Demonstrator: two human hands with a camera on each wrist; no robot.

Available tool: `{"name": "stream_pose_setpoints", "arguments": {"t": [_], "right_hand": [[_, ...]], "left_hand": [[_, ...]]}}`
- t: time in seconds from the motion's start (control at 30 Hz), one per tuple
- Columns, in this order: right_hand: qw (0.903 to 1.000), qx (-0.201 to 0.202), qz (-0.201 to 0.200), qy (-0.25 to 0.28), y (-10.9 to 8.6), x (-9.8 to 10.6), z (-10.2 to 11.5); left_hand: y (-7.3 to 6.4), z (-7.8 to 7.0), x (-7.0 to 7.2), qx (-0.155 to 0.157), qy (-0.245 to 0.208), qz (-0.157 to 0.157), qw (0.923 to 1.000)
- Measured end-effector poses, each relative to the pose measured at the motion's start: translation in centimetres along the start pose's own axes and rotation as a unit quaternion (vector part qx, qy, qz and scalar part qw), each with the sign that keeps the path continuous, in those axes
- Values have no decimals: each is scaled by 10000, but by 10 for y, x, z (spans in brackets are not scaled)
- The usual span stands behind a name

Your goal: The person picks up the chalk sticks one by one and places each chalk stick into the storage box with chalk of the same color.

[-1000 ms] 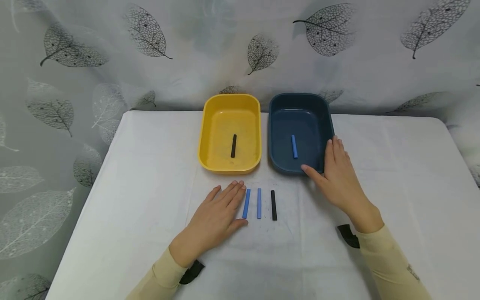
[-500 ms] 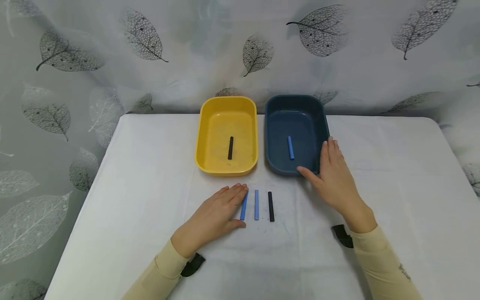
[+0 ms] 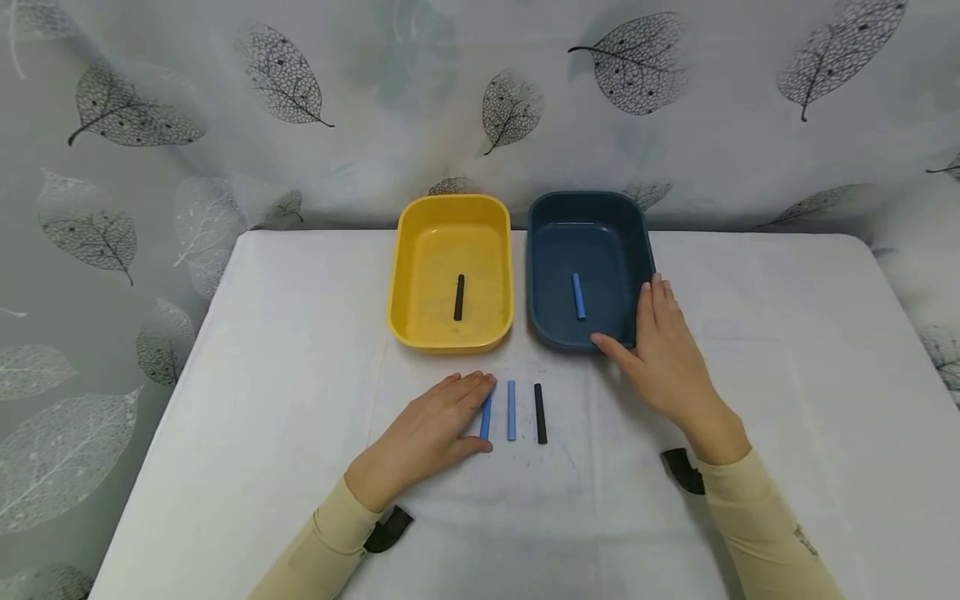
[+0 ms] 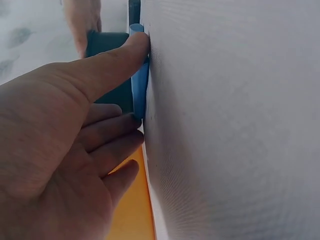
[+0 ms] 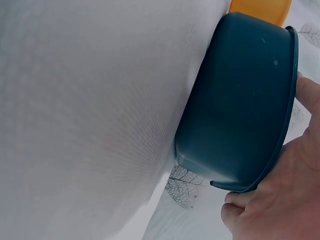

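My left hand (image 3: pixel 431 429) lies over the leftmost blue stick (image 3: pixel 486 417), a slim chalk-like piece on the white table. Its fairly straight fingers cover the far end, while the thumb is by the near end. In the left wrist view, that blue stick (image 4: pixel 139 92) spans from thumb to fingertips. Beside it lie another blue stick (image 3: pixel 512 410) and a black stick (image 3: pixel 540 413). My right hand (image 3: pixel 671 367) rests against the near right corner of the dark blue tray (image 3: pixel 551 329), fingers along its side and thumb at its front rim. Inside that tray is one blue stick (image 3: pixel 578 297).
A yellow tray (image 3: pixel 408 308) stands left of the dark blue one, with a black stick (image 3: pixel 459 297) in it. Small dark crumbs dot the cloth near the sticks. Behind the table hangs a leaf-patterned curtain (image 3: pixel 420 108).
The left hand's fingers have shifted right, from beside the leftmost blue stick to over its far end. The right hand has kept its place on the dark blue tray. The head view drifted slightly.
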State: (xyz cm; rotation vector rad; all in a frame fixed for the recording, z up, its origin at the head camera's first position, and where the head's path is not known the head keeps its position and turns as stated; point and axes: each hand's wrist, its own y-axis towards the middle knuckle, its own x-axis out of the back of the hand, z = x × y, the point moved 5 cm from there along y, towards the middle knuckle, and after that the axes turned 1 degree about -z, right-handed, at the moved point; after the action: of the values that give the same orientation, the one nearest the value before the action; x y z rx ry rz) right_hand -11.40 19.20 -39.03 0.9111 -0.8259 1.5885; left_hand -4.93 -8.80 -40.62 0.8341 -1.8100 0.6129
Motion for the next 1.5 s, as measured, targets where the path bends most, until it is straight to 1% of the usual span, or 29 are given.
{"name": "stream_pose_setpoints", "arguments": {"t": [0.17,0.3,0.63,0.93,1.3,1.5], "right_hand": [[10000,-38,69,-32,1,1,-1],[9999,-86,122,-51,2,0,-2],[9999,-55,75,-44,3,1,-2],[10000,-47,49,-32,3,1,-3],[10000,-46,37,-17,3,2,-2],[10000,-12,7,-11,3,2,-1]], "left_hand": [[1,-1,2,74,-31,-172,9998],[1,-2,3,68,-42,-333,9994],[3,-8,7,-125,113,-923,9956],[8,-13,11,-322,182,-1295,9909],[14,-21,20,-432,181,-1520,9873],[17,-25,25,-563,173,-1711,9835]]}}
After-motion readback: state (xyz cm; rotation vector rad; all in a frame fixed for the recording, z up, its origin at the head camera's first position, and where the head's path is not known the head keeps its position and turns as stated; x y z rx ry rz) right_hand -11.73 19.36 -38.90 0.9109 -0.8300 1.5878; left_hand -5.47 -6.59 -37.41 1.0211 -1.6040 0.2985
